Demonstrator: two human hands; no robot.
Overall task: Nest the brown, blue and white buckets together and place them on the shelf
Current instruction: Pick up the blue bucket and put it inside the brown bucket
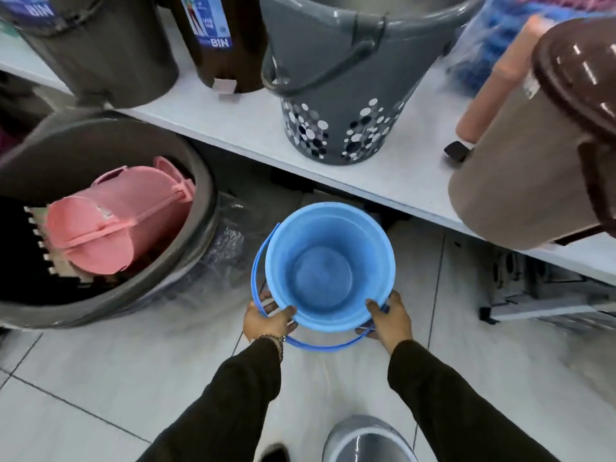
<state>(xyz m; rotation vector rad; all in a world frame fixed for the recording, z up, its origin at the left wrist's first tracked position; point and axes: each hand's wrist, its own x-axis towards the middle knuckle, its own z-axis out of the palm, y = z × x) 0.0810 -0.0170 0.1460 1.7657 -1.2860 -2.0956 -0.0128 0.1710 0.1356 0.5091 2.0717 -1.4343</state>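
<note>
A blue bucket (325, 265) is upright and held over the tiled floor, just in front of and below the white shelf (233, 121). Its inside holds nothing. Its thin blue handle hangs down around the left and near side. My left hand (266, 316) grips the near left of the rim, with fingers over the handle. My right hand (390, 320) grips the near right of the rim. No brown or white bucket of the nesting set can be picked out with certainty.
On the shelf stand a grey spotted bucket (343, 105), dark bins (110, 51) and a brown lidded bin (540, 155) at the right. A big grey tub (196, 181) with pink baskets (113, 221) sits at the left. A silver bin lid (366, 441) lies near my feet.
</note>
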